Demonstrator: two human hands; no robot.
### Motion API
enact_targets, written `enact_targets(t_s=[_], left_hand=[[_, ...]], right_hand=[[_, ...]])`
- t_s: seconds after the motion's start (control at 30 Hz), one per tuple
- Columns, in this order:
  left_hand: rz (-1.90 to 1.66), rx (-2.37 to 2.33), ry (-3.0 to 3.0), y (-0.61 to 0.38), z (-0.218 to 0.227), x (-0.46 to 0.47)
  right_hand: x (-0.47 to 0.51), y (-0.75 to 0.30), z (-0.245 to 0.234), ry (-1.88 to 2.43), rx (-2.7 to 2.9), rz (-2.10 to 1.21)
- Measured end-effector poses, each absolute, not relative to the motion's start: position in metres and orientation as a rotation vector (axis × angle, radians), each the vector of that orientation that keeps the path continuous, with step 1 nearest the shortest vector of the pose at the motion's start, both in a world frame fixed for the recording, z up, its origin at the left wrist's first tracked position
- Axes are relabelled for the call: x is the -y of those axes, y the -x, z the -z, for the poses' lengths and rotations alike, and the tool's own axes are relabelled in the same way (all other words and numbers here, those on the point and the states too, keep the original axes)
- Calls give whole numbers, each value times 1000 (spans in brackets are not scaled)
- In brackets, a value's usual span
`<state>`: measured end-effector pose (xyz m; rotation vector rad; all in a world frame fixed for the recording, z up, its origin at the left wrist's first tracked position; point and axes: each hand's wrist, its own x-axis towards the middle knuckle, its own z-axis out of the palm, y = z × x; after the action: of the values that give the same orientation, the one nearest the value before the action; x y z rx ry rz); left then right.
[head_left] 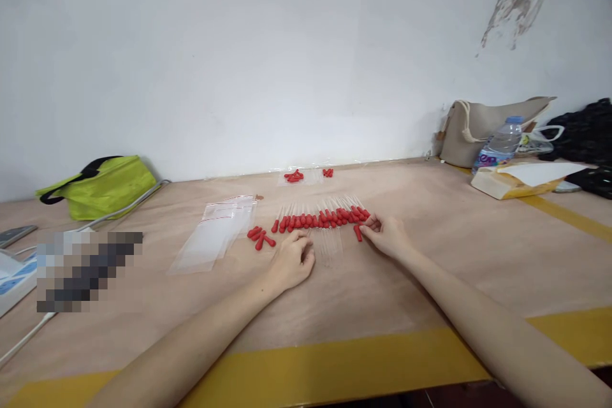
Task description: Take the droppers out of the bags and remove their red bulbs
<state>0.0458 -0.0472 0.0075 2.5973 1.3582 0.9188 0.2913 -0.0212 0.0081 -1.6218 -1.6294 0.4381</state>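
With the dial centred on the row of red-bulbed droppers (321,220) and 12 o'clock towards the wall (296,64), the droppers lie side by side on the brown-covered desk (396,299), thin pale stems fanned towards 12 and red bulbs towards 6. Just below them at 6 o'clock lie several thin clear tubes (329,248). The left hand (291,259) rests at 7 o'clock, beside the row's near edge, its fingers curled; I cannot tell whether they close on anything. The right hand (386,234) is between 3 and 4 o'clock, thumb and forefinger drawn close together at the upper end of a single red bulb (358,233); whether they pinch it or merely touch it, I cannot tell. Between 8 and 9 sits a small group of loose red bulbs (259,244), with clear zip bags (215,236) farther out at 9. Near the wall, one red cluster (294,176) lies between 11 and 12 on a clear bag, and a smaller cluster (327,173) is at 12. A lime-green pouch (108,188) is between 9 and 10. Around 2 o'clock are a grey-beige bag (463,140) and a blue-capped water bottle (500,143), with a yellow-and-white packet (497,183) just in front.
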Motion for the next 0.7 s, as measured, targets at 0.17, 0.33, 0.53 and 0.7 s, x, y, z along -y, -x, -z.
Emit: enact_targets(t_s=[0.17, 0.33, 0.53, 0.7], left_hand=[[-933, -1380, -2471, -55, -12, 52], [-879, -1425, -2333, -58, -18, 51], [-820, -1463, -2068, -53, -22, 47], [-858, -1424, -2011, -45, -17, 45]], right_hand=[[19, -290, -5, 1608, 1617, -431], [17, -288, -1, 1558, 1615, -441], [10, -291, 5, 1594, 1557, -445], [8, -294, 7, 1614, 1549, -448]])
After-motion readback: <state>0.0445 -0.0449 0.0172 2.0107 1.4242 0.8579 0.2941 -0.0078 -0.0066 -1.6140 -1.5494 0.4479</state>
